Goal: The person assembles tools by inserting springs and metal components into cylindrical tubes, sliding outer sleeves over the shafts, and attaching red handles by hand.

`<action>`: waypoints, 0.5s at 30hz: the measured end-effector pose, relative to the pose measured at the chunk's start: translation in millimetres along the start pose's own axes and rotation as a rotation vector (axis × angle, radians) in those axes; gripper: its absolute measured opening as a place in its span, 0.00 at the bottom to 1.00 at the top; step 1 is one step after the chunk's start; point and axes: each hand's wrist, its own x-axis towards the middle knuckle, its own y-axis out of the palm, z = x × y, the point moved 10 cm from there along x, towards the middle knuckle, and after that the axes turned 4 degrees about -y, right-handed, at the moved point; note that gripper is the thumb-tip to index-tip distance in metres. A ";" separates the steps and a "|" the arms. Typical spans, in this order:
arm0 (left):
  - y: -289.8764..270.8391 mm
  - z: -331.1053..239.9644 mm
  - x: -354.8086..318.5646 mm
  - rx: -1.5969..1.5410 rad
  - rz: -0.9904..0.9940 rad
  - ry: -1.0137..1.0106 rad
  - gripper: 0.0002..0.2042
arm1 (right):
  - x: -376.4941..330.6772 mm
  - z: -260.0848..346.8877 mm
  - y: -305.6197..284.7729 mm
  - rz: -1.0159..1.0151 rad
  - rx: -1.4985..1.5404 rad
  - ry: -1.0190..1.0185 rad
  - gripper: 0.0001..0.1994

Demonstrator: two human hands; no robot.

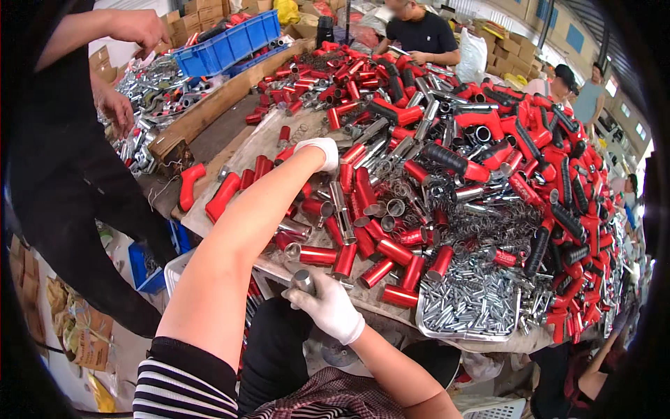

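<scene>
My right hand (328, 307), in a white glove, is closed around a short silver metal cylinder (303, 281) just off the table's near edge. My left arm stretches far across the table. At its end my left hand (317, 152), gloved too, is over the heap beside red metal tubes (354, 153); its fingers are mostly hidden, so I cannot tell what they grip. Between the hands lie more red tubes (317, 255) and long silver tubes (342, 209). Thin wire springs (474, 237) lie tangled to the right.
A tray (467, 334) of small silver pins sits at the near edge. Red handles with black grips (460, 162) are heaped high at right. A wooden beam (216, 105) and a blue crate (227, 45) are at far left. One person stands at left; another (422, 35) works opposite.
</scene>
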 end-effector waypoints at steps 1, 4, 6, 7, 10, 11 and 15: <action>0.2 3.9 1.0 -0.047 0.017 -0.061 0.19 | -1.9 2.1 -0.4 -0.014 -0.038 -0.005 0.21; -1.2 -11.5 -9.3 0.083 0.038 -0.051 0.19 | -14.3 32.0 -1.0 -0.042 -0.252 -0.149 0.15; -6.3 -22.0 -9.9 0.136 -0.046 -0.046 0.18 | -20.7 26.1 -4.9 -0.025 -0.218 -0.084 0.16; -9.0 -27.3 -15.2 0.169 -0.026 -0.036 0.18 | -26.7 18.4 -5.1 -0.002 -0.174 -0.015 0.17; -9.1 -11.1 -17.5 0.098 -0.070 -0.075 0.19 | -30.0 12.8 -4.9 -0.007 0.057 -0.011 0.16; -8.0 -3.7 -19.0 0.100 -0.074 -0.080 0.19 | -31.5 13.8 -2.4 0.009 0.126 0.017 0.16; -44.7 16.8 -48.4 -0.049 -0.255 -0.117 0.18 | -60.0 16.7 -9.4 0.046 0.264 0.004 0.15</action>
